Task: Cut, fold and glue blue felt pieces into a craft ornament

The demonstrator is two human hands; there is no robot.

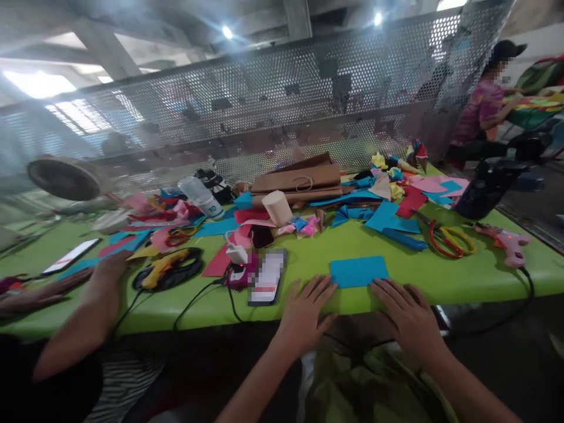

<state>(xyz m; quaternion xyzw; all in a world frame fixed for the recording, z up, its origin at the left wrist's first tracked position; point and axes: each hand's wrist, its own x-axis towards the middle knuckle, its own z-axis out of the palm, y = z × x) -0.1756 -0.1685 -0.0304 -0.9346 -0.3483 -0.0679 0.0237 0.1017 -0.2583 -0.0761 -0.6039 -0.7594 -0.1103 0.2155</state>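
A blue rectangular sheet (359, 271), paper or felt, lies flat near the front edge of the green table. My left hand (309, 308) rests palm down with fingers stretched out, its fingertips at the sheet's left edge. Across from it, my right hand (404, 311) lies flat too, fingertips touching the lower right corner. Neither hand grips anything. A smartphone (267, 277) sits just left of my left hand. Right of the sheet are scissors with red and yellow handles (445, 242) and a pink glue gun (511, 244) with a black cord.
Coloured scraps, a cream cylinder (277, 208), folded brown sheets (299, 179) and a plastic bottle (201, 197) crowd the back of the green table (317, 249). At left, a neighbour's arms (94, 299) rest by a yellow glue gun (164, 269). A dark bottle (482, 188) stands right.
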